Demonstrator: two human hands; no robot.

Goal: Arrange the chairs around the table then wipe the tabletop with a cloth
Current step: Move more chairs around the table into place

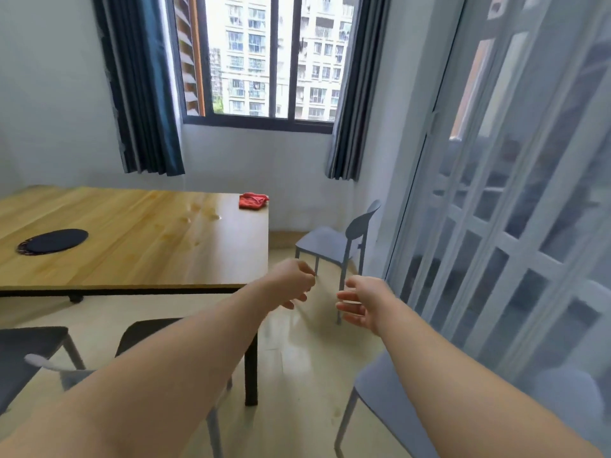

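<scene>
**Hands.** Both are empty. The left hand (292, 285) reaches forward with its fingers loosely curled round nothing. The right hand (358, 304) reaches beside it, fingers spread and relaxed.

**Task items.** A grey-blue plastic chair with a rounded back (334, 246) stands far right. It is apart from the right end of the light wooden surface (132, 233) and close beside the white folding door with translucent panels (496, 226). The crumpled red cloth (253, 200) lies on the far right corner of the surface, at its edge.

**Risks, as judged.**
1. Turning the far chair toward the surface could knock its back or legs against the door, because there is little room between them.
2. A second grey-blue plastic chair (380, 391) stands near right, under the right forearm. A step forward could catch it.
3. A chair pushed in at the far right corner could sweep the cloth off the edge.
4. The glossy pale floor (307, 342) may let dragged legs skid or scrape.
</scene>
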